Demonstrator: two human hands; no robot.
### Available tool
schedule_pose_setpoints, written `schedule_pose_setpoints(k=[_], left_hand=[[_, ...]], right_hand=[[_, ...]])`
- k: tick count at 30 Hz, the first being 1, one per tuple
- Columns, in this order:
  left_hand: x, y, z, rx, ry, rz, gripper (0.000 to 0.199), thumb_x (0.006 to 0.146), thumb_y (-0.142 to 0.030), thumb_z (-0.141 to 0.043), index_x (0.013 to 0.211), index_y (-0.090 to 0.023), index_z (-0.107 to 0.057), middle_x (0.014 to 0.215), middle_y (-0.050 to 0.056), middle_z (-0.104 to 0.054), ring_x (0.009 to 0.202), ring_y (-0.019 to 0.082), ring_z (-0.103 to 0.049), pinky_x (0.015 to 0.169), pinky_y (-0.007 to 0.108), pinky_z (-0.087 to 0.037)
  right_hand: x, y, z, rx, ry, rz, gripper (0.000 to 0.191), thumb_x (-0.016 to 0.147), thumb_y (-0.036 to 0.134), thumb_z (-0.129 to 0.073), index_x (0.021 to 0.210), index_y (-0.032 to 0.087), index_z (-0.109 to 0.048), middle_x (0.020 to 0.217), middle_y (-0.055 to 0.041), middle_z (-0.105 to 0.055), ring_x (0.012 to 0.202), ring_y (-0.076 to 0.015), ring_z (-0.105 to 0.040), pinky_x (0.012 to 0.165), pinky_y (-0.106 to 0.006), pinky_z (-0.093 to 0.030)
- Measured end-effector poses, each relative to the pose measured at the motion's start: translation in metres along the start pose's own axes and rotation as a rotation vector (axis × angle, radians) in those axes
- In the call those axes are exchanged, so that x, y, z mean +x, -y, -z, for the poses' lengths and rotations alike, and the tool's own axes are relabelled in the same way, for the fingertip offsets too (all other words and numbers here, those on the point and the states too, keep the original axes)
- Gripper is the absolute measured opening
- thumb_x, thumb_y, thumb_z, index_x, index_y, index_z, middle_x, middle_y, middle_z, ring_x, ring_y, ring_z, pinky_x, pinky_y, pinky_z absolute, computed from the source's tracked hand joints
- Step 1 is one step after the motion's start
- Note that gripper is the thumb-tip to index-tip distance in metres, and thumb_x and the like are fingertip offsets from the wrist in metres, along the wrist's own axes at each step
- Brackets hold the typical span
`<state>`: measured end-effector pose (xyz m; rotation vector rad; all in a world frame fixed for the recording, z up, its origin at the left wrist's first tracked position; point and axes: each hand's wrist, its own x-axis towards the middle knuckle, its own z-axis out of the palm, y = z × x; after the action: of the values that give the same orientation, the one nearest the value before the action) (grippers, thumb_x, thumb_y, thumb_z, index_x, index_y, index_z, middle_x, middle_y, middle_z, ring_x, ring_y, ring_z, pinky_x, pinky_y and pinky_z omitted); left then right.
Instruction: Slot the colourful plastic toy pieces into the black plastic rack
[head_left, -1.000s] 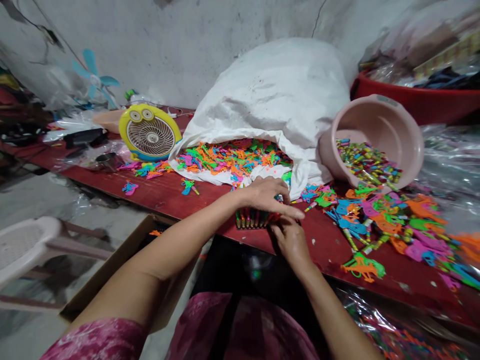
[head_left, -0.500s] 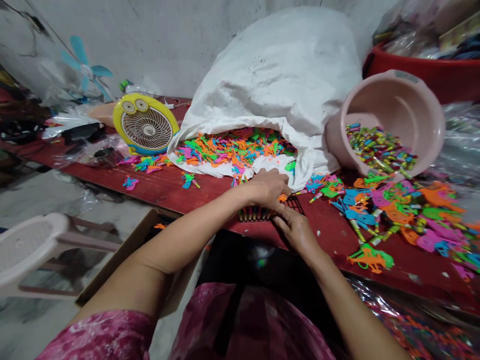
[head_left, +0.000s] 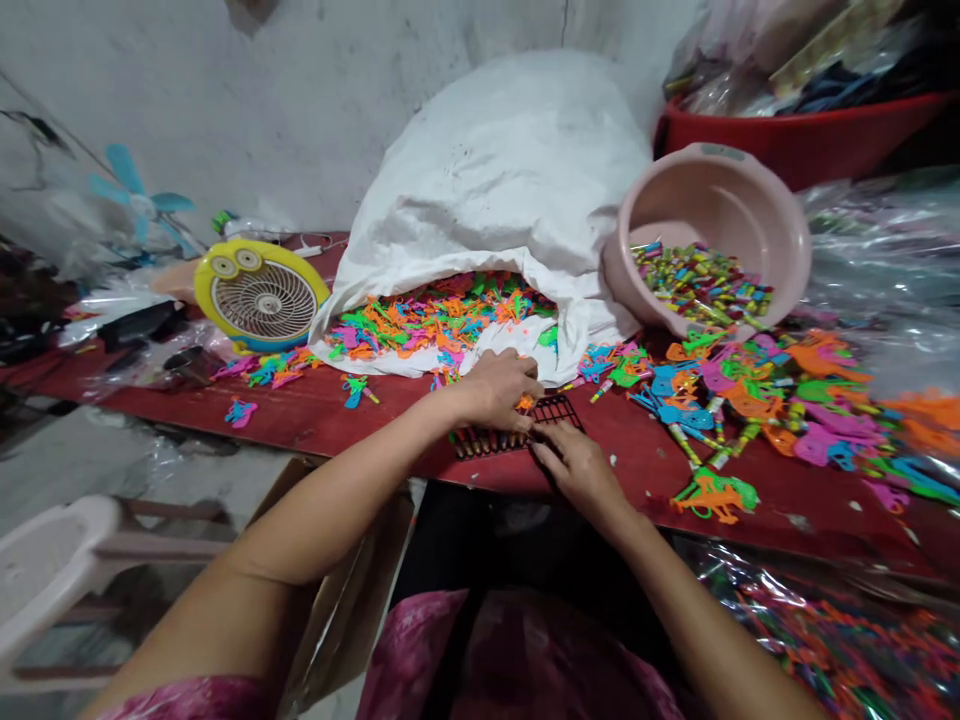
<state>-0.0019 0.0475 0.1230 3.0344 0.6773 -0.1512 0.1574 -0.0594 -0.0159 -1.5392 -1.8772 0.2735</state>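
My left hand (head_left: 499,390) rests over a black plastic rack (head_left: 556,411), pinching a small orange plastic piece (head_left: 525,402) at its fingertips. A row of small coloured tubes (head_left: 480,442) stands along the rack's left part. My right hand (head_left: 574,470) presses on the rack's near edge. Behind them, a white woven sack (head_left: 487,170) lies open, spilling bright plastic toy shapes (head_left: 442,315). More shapes (head_left: 750,400) are heaped on the red table (head_left: 150,395) to the right. A tilted pink basin (head_left: 712,210) holds striped short tubes (head_left: 701,285).
A yellow cartoon-faced fan (head_left: 261,296) stands at the table's left, with a blue fan (head_left: 139,195) behind. A red tub (head_left: 787,140) sits back right. Below the table are a cardboard box (head_left: 345,600), a white stool (head_left: 52,570) and a clear bag of toys (head_left: 832,640).
My left hand has shifted left of the rack, uncovering more of the grid. An orange piece now shows at its fingertips. The view has swung, moving the table contents left.
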Motion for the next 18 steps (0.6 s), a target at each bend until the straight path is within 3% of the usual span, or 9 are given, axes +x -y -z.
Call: schedule_pose_setpoints(k=[4,8,14,16,18], left_hand=[[-0.005,0.004,0.0,-0.032,-0.017,-0.074,0.019,0.08,-0.039,-0.068,0.087,-0.022,-0.07,0.113,0.006,-0.059,0.109,0.027,-0.05,0.088,0.039,-0.039],[-0.008,0.005,0.003,-0.058,0.008,-0.169,0.021,0.08,-0.042,-0.07,0.081,-0.021,-0.07,0.111,0.006,-0.06,0.107,0.026,-0.05,0.089,0.039,-0.039],[-0.007,0.008,0.005,-0.096,0.054,-0.236,0.023,0.082,-0.047,-0.069,0.086,-0.024,-0.071,0.124,0.005,-0.06,0.116,0.028,-0.05,0.1,0.044,-0.038],[-0.008,0.009,0.004,-0.118,0.046,-0.231,0.03,0.083,-0.05,-0.068,0.1,-0.026,-0.069,0.131,0.005,-0.058,0.12,0.028,-0.05,0.103,0.045,-0.038],[-0.01,0.009,0.002,-0.134,0.002,-0.204,0.051,0.081,-0.054,-0.069,0.123,-0.028,-0.06,0.145,0.009,-0.048,0.129,0.03,-0.046,0.107,0.046,-0.038]], right_hand=[[-0.002,-0.023,0.036,-0.088,-0.129,-0.166,0.025,0.096,0.03,-0.047,0.103,0.018,-0.068,0.099,-0.0095,-0.071,0.091,-0.0224,-0.066,0.081,-0.032,-0.048],[0.019,-0.038,0.066,-0.369,-0.09,-0.428,0.027,0.095,0.038,-0.047,0.096,0.019,-0.067,0.091,-0.01,-0.073,0.082,-0.0251,-0.067,0.069,-0.032,-0.044],[0.057,-0.037,0.065,-0.557,0.065,-0.614,0.037,0.096,0.039,-0.05,0.117,0.01,-0.06,0.101,-0.0216,-0.073,0.091,-0.0296,-0.07,0.07,-0.034,-0.045],[0.059,-0.037,0.063,-0.555,0.081,-0.636,0.033,0.097,0.033,-0.048,0.116,0.01,-0.061,0.103,-0.0222,-0.072,0.092,-0.0293,-0.07,0.071,-0.033,-0.046],[0.056,-0.039,0.065,-0.551,0.097,-0.641,0.03,0.097,0.027,-0.045,0.114,0.011,-0.063,0.105,-0.0215,-0.072,0.092,-0.0291,-0.07,0.07,-0.033,-0.046]])
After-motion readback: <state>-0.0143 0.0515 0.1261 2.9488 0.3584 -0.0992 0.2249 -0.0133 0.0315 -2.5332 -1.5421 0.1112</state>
